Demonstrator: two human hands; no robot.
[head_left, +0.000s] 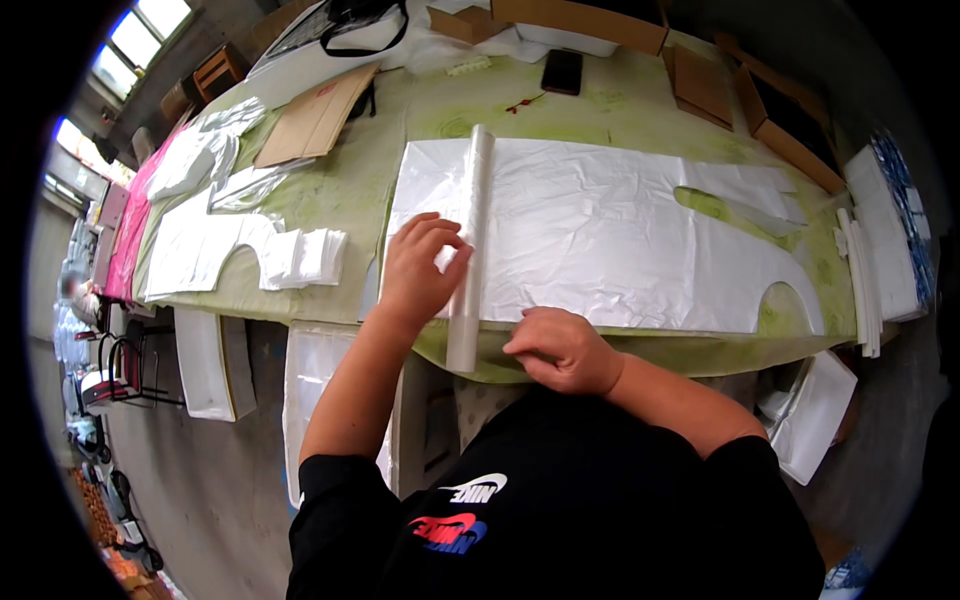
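Right hand: right hand [570, 352] at the near edge of the sheet, to the right of the tube and apart from it.
Right grip: fingers curled in, thumb and forefinger close together; whether they pinch the sheet's edge cannot be told.
Tube: clear plastic tube [477, 235], lying nearly square to the bench edge, across the left part of the sheet; near end overhangs the bench edge, far end reaches the sheet's far edge.
Left hand: left hand [415, 272] above the sheet, at the left side of the tube.
Left grip: partly open, fingers bent, gap visible between thumb and forefinger; fingertips at the tube's left side, not wrapped around it; contact cannot be told for certain.
Sheet: white plastic sheet [600, 240], spread flat with wrinkles beneath the tube; larger part to the right of the tube, narrow part to the left; curved cut-outs at its right end.
Bench: green-covered bench [630, 118], carrying the sheet.
Left side: folded white pieces [195, 250], well apart from the left hand; flat cardboard [316, 115] beyond them.
Right side: thin white rolls [858, 285] beside the sheet's right end.
Far side: black phone [562, 72] beyond the sheet; cardboard box [590, 14] behind the phone.
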